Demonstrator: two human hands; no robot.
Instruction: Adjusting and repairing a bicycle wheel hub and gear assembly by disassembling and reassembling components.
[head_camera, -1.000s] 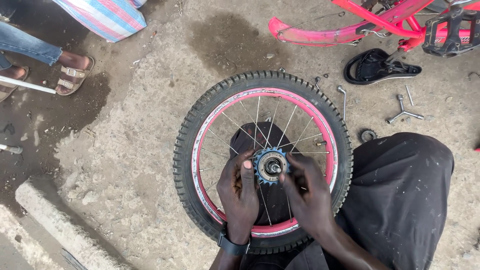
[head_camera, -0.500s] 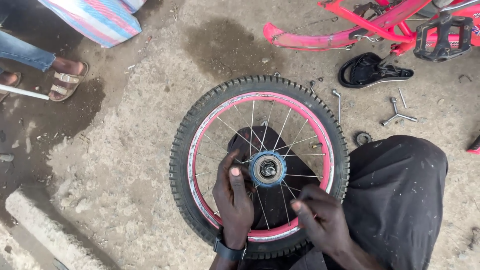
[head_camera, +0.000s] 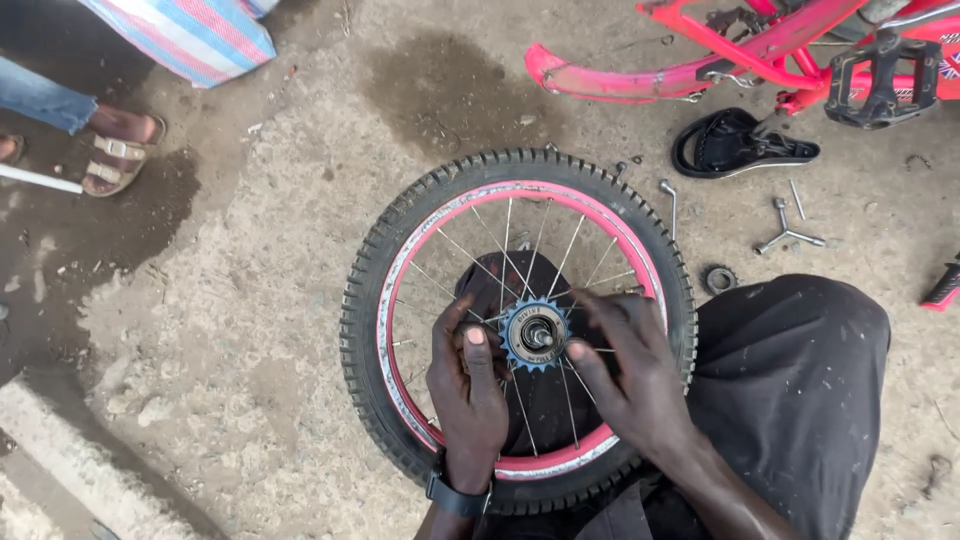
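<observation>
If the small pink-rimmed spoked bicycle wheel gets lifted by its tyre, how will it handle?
The pink-rimmed spoked bicycle wheel looks rigid, so it should lift flat without flopping. Its knobby black tyre likely grips well. Stood upright it would probably roll; the toothed sprocket may weight one side.

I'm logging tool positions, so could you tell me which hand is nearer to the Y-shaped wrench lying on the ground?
Right. The right hand rests on the spokes beside the sprocket, on the side towards the Y-shaped wrench. The left hand sits on the sprocket's far side.
</observation>
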